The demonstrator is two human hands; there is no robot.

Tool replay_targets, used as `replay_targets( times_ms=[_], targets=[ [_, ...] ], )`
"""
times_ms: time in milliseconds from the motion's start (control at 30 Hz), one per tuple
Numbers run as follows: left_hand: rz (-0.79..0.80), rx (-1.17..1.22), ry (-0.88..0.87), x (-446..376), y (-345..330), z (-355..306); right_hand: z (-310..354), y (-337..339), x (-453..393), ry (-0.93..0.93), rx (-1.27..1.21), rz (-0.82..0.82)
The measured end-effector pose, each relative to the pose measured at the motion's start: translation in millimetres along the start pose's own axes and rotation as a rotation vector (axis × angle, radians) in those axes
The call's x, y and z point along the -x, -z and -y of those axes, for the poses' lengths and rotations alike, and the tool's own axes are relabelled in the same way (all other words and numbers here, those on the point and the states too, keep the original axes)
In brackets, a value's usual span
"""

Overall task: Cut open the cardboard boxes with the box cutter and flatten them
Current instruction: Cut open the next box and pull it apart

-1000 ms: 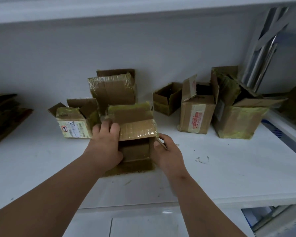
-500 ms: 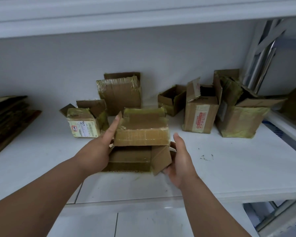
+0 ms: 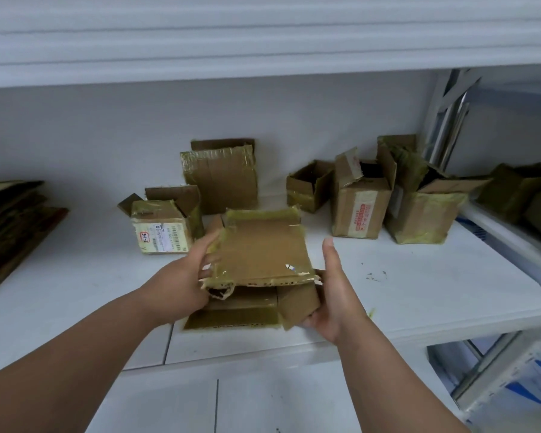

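Cardboard gives where it is creased, so I would press along the folds. At the front edge of the shelf (image 3: 75, 282), my hands hold the cut box (image 3: 263, 254) half collapsed: the left hand (image 3: 181, 282) grips its left side, fingers curled round the taped edge, while the right hand (image 3: 334, 295) cups the lower right corner, thumb straight up. I judge the top panel should be pushed down squarely. Uncut boxes (image 3: 359, 201) stand farther back, near the wall. I see no box cutter.
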State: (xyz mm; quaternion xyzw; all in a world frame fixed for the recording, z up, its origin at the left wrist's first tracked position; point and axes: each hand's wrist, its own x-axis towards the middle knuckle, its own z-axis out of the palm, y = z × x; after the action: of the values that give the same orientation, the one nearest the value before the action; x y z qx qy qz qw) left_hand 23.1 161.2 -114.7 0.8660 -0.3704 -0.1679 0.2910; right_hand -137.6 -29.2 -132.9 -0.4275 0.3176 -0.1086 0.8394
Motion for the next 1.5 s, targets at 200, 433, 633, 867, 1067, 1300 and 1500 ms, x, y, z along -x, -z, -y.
replay_targets(
  times_ms=[200,433,633,867,1067,1300,1500],
  targets=[
    [0.289,0.219,0.105,9,7,6,-8,-6,3,-0.029,0.093,-0.115],
    [0.020,0.280,0.063,3,10,3,-21,3,0,0.022,0.134,-0.112],
    [0.013,-0.221,-0.016,-13,-23,29,-22,3,-10,0.150,0.687,-0.255],
    [0.079,-0.404,-0.060,-29,-49,38,-25,1,-13,0.615,1.646,-0.365],
    [0.093,-0.527,-0.014,-27,-59,33,-50,6,-32,0.335,1.899,-0.041],
    [0.089,-0.561,0.048,-43,-44,15,-31,-11,-48,0.398,1.934,-0.077],
    [0.065,-0.658,0.028,-53,-51,15,-21,-11,-61,0.405,2.011,-0.082]
  ],
)
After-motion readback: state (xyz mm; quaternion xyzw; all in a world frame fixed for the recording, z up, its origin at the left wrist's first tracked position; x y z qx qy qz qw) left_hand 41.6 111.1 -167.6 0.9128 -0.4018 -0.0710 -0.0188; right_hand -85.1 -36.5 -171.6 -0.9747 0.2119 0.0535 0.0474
